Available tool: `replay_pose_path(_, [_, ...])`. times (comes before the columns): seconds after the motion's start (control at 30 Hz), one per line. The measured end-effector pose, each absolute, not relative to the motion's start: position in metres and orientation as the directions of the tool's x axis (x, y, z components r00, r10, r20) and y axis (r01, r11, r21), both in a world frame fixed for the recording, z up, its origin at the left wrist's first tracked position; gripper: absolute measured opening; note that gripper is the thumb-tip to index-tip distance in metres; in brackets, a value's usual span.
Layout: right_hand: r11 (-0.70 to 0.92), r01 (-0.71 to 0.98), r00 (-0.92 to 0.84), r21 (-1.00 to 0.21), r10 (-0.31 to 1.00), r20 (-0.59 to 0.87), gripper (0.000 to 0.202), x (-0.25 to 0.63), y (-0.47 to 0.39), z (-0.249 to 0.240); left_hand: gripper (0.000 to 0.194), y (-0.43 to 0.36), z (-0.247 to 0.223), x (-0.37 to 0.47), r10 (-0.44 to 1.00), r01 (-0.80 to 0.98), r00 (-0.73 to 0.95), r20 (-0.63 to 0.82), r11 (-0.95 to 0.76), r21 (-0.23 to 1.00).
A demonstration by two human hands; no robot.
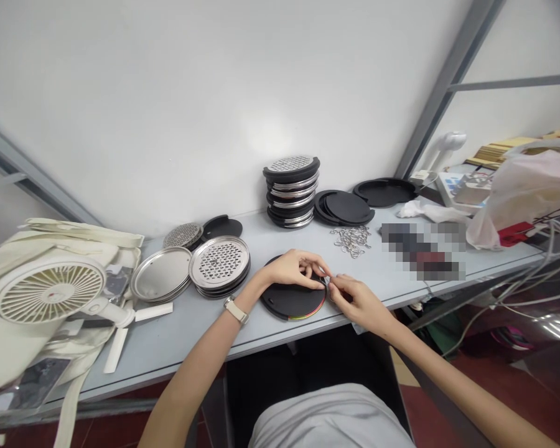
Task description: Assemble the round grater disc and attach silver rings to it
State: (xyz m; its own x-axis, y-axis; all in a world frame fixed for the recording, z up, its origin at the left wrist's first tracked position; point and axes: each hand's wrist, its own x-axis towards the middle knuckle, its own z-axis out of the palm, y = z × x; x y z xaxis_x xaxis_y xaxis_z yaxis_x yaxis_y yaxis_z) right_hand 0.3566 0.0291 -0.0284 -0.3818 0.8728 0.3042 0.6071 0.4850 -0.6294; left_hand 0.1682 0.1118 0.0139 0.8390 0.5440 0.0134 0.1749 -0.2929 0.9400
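Located near the front edge of the pale grey table (284, 242): flat, round, black disc (280, 300) with a red, yellow and green rim line. Partly covered by the left hand (296, 267); just left of the right hand (348, 294). Left: arched over the disc, fingers bent, narrow at its right rim. Right: pinched narrow beside the same rim. Not possible to tell what is gripped. Farther left: stacked, perforated, silver metal plates (219, 264). Beyond: heaped small silver metal pieces (352, 241); then, near the white wall (168, 93), tall black-and-silver stack (292, 193).
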Motion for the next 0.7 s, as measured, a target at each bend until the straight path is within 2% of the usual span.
replay_pose_path(0.53, [0.478,0.576,-0.408,-0.663,0.871,0.274,0.033,0.3586,0.0290,-0.0263,0.038,0.1114,0.0145,0.1671,0.534,0.165,0.845,0.022,-0.300,0.940])
replay_pose_path(0.7, [0.449,0.537,-0.415,-0.714,0.878,0.240,0.036,0.3618,0.0298,-0.0230,0.037,0.1113,0.0147,0.1668,0.533,0.183,0.846,0.000,-0.290,0.940])
